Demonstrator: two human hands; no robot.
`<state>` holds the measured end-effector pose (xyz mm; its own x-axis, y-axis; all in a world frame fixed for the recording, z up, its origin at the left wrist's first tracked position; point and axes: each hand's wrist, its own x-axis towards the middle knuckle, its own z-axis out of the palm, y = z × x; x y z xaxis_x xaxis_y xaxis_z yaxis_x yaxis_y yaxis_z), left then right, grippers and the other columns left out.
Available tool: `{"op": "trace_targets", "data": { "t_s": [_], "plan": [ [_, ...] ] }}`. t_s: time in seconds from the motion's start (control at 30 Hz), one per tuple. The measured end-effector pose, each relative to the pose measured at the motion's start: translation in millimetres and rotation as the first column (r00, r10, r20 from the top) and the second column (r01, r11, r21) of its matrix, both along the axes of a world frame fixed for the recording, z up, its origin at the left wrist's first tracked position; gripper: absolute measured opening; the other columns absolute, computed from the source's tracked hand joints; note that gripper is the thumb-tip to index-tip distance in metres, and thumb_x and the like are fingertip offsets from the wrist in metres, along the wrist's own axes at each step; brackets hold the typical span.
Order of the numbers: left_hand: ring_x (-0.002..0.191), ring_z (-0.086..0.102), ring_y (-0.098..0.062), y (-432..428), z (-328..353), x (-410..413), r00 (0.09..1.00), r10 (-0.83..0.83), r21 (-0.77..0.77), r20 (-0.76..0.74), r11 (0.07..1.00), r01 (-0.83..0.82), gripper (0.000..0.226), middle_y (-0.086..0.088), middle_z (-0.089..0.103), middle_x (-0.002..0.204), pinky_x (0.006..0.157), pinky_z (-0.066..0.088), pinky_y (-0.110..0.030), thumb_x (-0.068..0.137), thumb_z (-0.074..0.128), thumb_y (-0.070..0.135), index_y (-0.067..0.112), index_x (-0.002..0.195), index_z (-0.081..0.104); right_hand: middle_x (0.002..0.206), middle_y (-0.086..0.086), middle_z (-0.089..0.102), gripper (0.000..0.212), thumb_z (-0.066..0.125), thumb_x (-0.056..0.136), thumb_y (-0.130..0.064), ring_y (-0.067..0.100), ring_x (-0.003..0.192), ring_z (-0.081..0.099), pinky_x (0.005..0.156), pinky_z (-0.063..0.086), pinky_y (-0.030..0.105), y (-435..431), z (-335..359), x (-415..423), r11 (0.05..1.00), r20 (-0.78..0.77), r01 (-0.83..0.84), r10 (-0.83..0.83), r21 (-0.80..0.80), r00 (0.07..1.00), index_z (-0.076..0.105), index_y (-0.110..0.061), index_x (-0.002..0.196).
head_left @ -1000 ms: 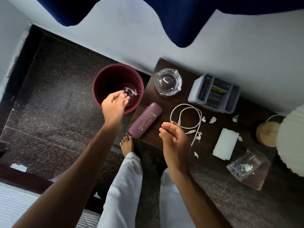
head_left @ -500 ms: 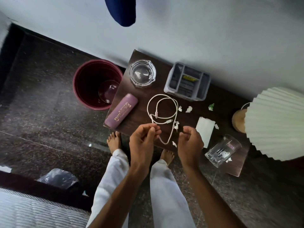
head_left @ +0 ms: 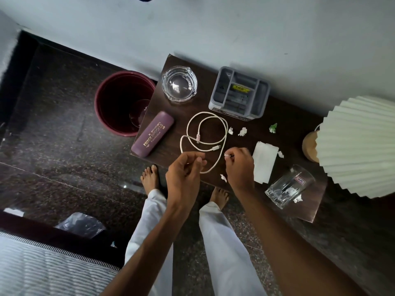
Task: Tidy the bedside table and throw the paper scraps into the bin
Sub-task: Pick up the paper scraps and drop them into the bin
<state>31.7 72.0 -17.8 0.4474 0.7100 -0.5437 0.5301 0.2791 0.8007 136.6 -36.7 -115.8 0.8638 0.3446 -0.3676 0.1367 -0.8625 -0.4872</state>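
Note:
Small white paper scraps lie on the dark bedside table [head_left: 171,116]: one [head_left: 223,177] near the front edge, two [head_left: 242,131] by the cable, a greenish one [head_left: 273,127] further back. My right hand [head_left: 240,165] pinches a scrap [head_left: 226,155] between its fingertips just above the table. My left hand [head_left: 184,174] hovers beside it over the front edge, fingers curled, nothing visible in it. The maroon bin [head_left: 124,102] stands on the floor left of the table, with scraps at its bottom.
On the table: a glass ashtray [head_left: 179,83], a grey organiser [head_left: 239,94], a purple glasses case [head_left: 152,136], a coiled white cable [head_left: 206,135], a folded tissue [head_left: 264,161], a glass tumbler [head_left: 288,186] on its side, a pleated lamp [head_left: 359,144]. A bed edge is at lower left.
My left hand left the bin and came back over the table's front edge. My right hand reached forward and pinched up a scrap next to the cable.

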Motion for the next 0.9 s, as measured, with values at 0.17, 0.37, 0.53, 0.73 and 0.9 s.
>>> {"op": "trace_targets", "data": {
  "t_s": [0.17,0.37,0.53,0.73,0.9],
  "plan": [
    [0.089,0.075,-0.007,-3.0,-3.0,8.3,0.999,-0.039,-0.025,-0.002,0.999,0.039,0.013,0.003,0.078,0.093,0.083,0.06,-0.024,0.098,0.062,0.008,0.011,0.103,0.074,0.09,0.007,0.074,0.006,0.069,0.09,-0.011,0.016,0.079,0.067,0.063,0.04,0.007,-1.3,22.6,1.7,0.981,-0.061,0.149,-0.143,0.126,0.988,0.075,-0.011,0.091],
    [0.101,0.075,-0.015,-3.6,-2.0,14.0,0.994,-0.103,-0.138,0.024,0.985,0.106,0.026,-0.001,0.078,0.106,0.095,0.059,-0.044,0.098,0.062,0.013,0.02,0.122,0.071,0.087,-0.005,0.075,0.007,0.074,0.09,-0.019,0.003,0.08,0.07,0.068,0.053,0.007,10.1,80.7,-20.0,0.914,-0.163,0.24,-0.196,0.328,0.967,0.075,-0.015,0.095],
    [0.094,0.077,-0.013,8.0,3.9,12.5,0.991,-0.126,-0.173,0.047,0.976,0.132,0.021,0.002,0.081,0.098,0.091,0.061,-0.039,0.098,0.064,0.016,0.024,0.111,0.078,0.085,-0.011,0.075,0.007,0.073,0.09,-0.014,-0.002,0.08,0.071,0.066,0.053,0.008,28.1,107.3,-35.9,0.878,-0.23,0.32,-0.25,0.356,0.941,0.076,-0.015,0.096],
    [0.086,0.078,-0.018,43.4,11.6,4.4,0.988,-0.104,-0.202,0.114,0.971,0.126,0.02,-0.005,0.081,0.093,0.079,0.062,-0.025,0.091,0.073,0.01,0.008,0.109,0.078,0.092,-0.007,0.077,0.014,0.074,0.089,-0.01,-0.004,0.083,0.072,0.07,0.059,0.016,58.4,121.2,-42.3,0.824,-0.301,0.404,-0.299,0.397,0.906,0.072,-0.014,0.102],
    [0.087,0.079,-0.023,80.3,12.1,1.0,0.991,-0.046,-0.162,0.122,0.985,0.066,0.014,-0.009,0.081,0.092,0.084,0.063,-0.04,0.086,0.077,0.006,0.004,0.1,0.079,0.103,-0.007,0.077,0.021,0.07,0.091,-0.008,-0.006,0.096,0.07,0.084,0.058,0.015,87.8,129.2,-45.2,0.788,-0.409,0.443,-0.268,0.428,0.872,0.072,-0.013,0.111]
  ]
}}
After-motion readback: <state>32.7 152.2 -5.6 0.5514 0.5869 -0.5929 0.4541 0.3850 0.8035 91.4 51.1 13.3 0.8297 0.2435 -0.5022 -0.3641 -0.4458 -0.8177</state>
